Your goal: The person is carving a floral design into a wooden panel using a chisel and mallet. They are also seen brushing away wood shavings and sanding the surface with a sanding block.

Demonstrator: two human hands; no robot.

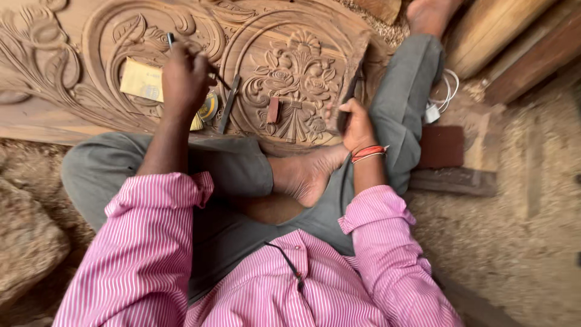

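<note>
the left hand [183, 75] is closed around a thin carving tool [171, 40] over the carved wooden panel [290, 66]. the right hand [354, 124] grips a wooden mallet [353, 75] at the panel's edge. the flower medallion [296, 85] looks mostly carved; small detail probably remains.

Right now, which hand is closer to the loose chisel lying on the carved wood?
Left. The left hand, already gripping a thin tool, sits right beside the loose chisel. The right hand grips a dark mallet-like tool farther over, at the carved panel's edge.
</note>
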